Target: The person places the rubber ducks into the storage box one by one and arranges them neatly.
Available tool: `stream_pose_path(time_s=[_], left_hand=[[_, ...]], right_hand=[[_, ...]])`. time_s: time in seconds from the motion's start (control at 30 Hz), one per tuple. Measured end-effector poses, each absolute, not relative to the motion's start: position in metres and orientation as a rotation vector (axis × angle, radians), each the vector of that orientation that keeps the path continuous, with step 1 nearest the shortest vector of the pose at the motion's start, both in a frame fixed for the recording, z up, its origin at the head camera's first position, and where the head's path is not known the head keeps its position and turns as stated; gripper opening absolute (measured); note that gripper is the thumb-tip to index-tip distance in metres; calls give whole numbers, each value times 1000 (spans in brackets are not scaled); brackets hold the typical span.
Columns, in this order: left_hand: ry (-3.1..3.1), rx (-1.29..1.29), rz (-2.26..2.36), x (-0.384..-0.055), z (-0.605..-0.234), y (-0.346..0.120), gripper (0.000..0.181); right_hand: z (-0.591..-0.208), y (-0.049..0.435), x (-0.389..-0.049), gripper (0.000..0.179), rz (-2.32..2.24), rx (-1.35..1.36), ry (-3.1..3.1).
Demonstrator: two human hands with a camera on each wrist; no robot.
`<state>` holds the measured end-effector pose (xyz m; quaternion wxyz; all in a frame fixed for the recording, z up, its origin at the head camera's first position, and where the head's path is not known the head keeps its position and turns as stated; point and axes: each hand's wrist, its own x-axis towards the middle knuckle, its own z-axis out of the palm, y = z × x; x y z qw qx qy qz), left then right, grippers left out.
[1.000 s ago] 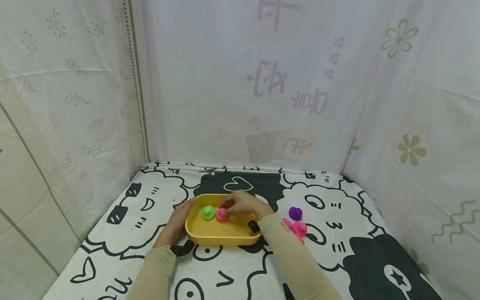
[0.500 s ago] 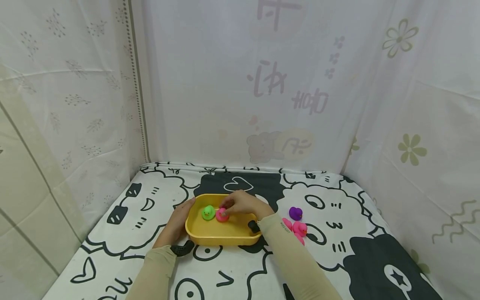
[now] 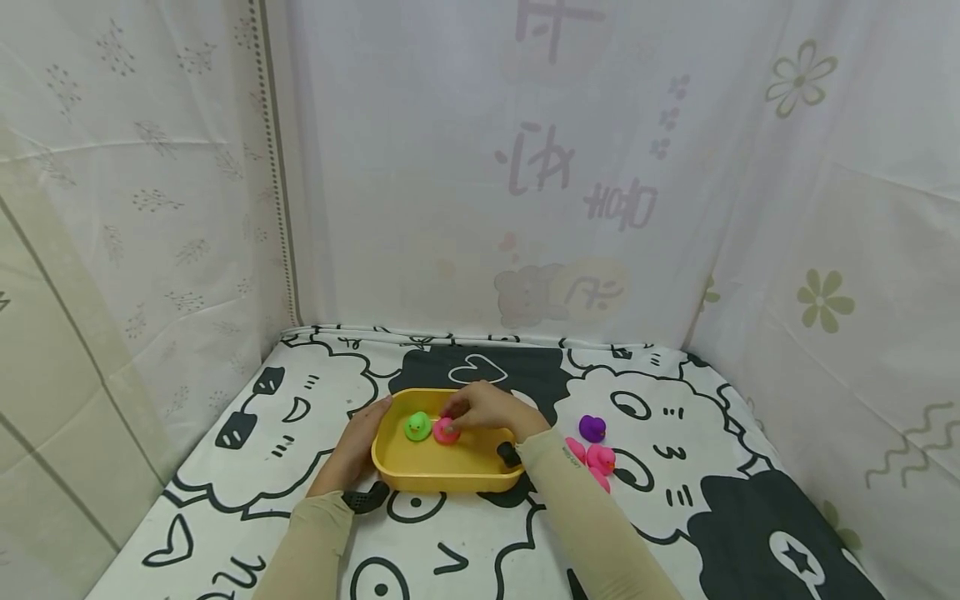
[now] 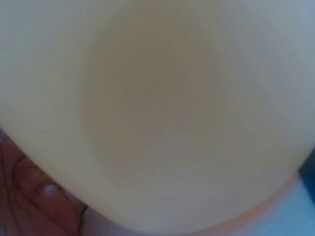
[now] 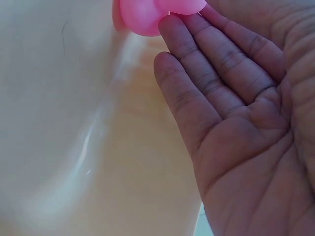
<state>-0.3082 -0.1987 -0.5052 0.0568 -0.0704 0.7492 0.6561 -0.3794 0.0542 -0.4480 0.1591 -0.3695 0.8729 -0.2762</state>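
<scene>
Pink duck [image 3: 446,432]: was bright pink, smooth and rounded, partly covered where the right grip [image 3: 489,407] held it, within the walls of the yellow tray [image 3: 450,482].
Right grip state: was nearly closed, pinching the pink duck.
Left grip [image 3: 356,443]: touched the yellow tray's left side; how far it was closed could not be told.
Green duck [image 3: 417,427]: sat left of the right grip.
Purple duck [image 3: 592,429]: stood right of the right grip, outside the yellow tray.

Pale printed drapes [image 3: 405,208] hang around a black-and-white patterned cloth [image 3: 465,537].
</scene>
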Motion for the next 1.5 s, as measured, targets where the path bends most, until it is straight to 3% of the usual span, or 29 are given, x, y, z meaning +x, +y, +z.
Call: stream_pose_path(time_s=[0.37, 0.73, 1.5], left_hand=[[2285, -206, 1982, -308, -504, -199, 79], [2297, -225, 1970, -308, -503, -198, 71], [2327, -229, 1939, -310, -504, -199, 72]], right_hand=[[-443, 57, -377, 27, -818, -1072, 2481], [-428, 64, -375, 38, -883, -1086, 2450], [-419, 110, -374, 39, -900, -1076, 2573]])
